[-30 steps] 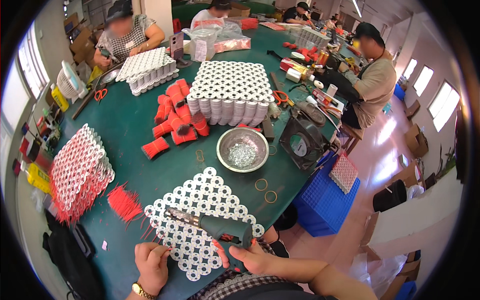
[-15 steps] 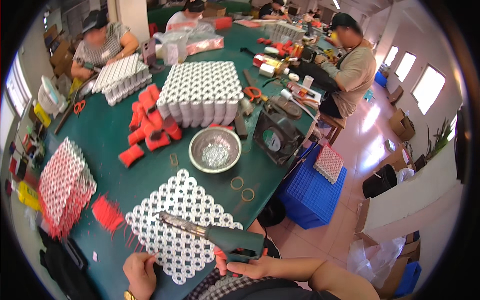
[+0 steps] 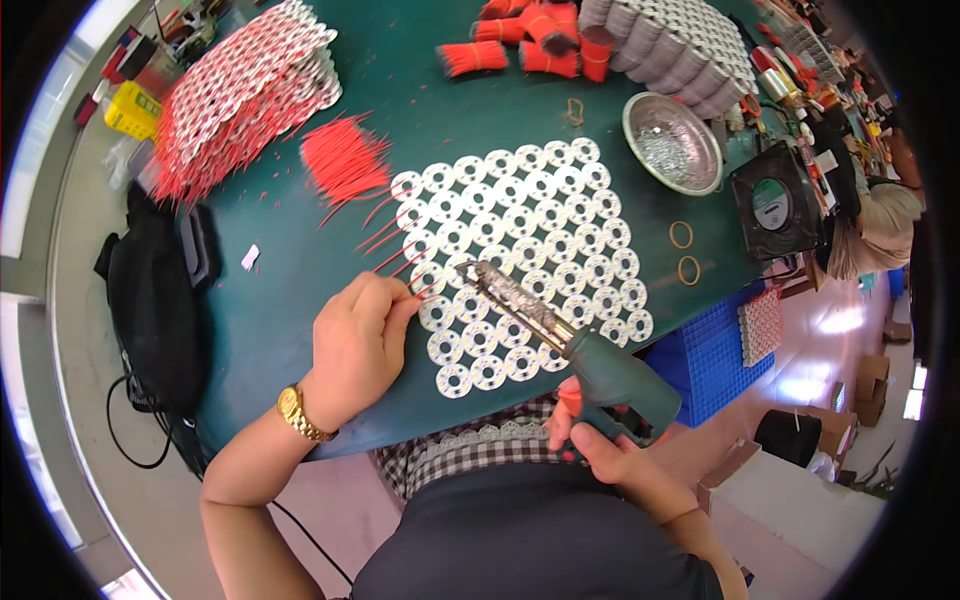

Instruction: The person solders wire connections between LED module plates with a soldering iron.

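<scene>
My left hand point(image 3: 362, 335), with a gold watch on the wrist, pinches a thin red wire point(image 3: 424, 291) at the left edge of a panel of round white circuit boards point(image 3: 518, 217). A few more red wires stick out from that edge farther up. My right hand point(image 3: 602, 448) is wrapped round the handle of a green soldering gun point(image 3: 622, 378). Its long metal barrel slants up and left over the panel, and the tip is above the boards near the left side; whether it touches cannot be told. A loose pile of red wires point(image 3: 345, 160) lies beyond my left hand.
At the far left stands a stack of wired panels point(image 3: 245, 85). Tied red wire bundles point(image 3: 545, 35) and stacked white panels point(image 3: 680, 40) are at the back. A metal bowl point(image 3: 672, 143) of small shiny pieces, rubber bands point(image 3: 688, 270) and a black fan point(image 3: 775, 200) lie rightward. A black bag point(image 3: 155, 290) sits left.
The view has tilted down and turned, so the table's things appear higher and farther right. My left hand remains at the panel's left edge, and the soldering gun stays over the boards.
</scene>
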Motion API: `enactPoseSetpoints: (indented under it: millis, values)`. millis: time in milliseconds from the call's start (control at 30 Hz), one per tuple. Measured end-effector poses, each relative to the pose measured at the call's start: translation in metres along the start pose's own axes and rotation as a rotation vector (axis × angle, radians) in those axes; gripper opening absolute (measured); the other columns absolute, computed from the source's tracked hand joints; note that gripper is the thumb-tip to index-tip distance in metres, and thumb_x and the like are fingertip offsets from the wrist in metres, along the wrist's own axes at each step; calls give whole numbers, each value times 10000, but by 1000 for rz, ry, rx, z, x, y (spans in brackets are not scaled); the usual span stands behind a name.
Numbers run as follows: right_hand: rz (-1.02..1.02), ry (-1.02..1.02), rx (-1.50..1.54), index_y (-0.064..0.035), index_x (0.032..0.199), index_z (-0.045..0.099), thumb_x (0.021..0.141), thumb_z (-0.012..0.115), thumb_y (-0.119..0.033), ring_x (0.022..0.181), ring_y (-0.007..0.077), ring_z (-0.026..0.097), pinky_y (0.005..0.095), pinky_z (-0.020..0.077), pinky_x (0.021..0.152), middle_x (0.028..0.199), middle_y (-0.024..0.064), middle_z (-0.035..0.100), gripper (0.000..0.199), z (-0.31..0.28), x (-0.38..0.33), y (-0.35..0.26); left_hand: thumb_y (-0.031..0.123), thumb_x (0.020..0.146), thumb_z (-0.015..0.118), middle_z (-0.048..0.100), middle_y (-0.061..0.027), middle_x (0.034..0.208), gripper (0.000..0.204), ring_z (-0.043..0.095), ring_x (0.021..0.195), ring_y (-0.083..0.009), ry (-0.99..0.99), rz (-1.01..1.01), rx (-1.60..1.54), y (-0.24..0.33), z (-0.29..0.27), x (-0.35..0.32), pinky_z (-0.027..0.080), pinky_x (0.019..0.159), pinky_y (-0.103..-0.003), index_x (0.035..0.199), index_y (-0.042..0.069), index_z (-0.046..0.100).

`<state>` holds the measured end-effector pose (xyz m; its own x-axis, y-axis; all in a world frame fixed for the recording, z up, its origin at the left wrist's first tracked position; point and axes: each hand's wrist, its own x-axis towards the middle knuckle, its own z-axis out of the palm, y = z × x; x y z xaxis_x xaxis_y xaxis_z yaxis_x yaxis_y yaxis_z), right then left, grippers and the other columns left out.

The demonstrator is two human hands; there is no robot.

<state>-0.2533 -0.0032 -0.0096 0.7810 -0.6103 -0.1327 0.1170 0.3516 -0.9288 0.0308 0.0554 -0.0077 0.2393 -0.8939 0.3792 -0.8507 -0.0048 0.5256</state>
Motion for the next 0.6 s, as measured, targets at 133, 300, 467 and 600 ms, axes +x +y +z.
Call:
enactPoseSetpoints:
  millis: [133,300,467,600]
  values:
    - [-32,48,-89,-19,1176,535,906,622,-119,752,138,586,292,502,663,898,59,592,301,3,-5,13,22,873,667,572,-73,718,93,498,560,-130,16,-161,-165,1,-3,0,413,532,-263,841,1,582]
    - [-65,6,-212,-28,1002,575,877,633,-121,734,142,584,290,496,660,850,58,601,166,4,-1,16,27,873,671,577,-60,721,84,496,568,-112,12,-241,-213,-1,-2,3,415,535,-248,847,0,596]
    - [-125,-54,-305,0,1304,463,914,620,-330,685,186,598,302,486,577,830,120,593,534,-2,-2,15,20,865,671,569,-57,710,83,499,567,-118,-7,-229,-206,1,-5,-3,418,531,-253,848,5,591]
    - [-146,-118,-354,3,1323,450,921,590,-375,680,182,595,291,465,546,821,122,593,569,-12,-12,13,7,847,675,555,-70,698,110,498,552,-151,-80,-134,-75,1,-9,-10,412,516,-270,828,14,567]
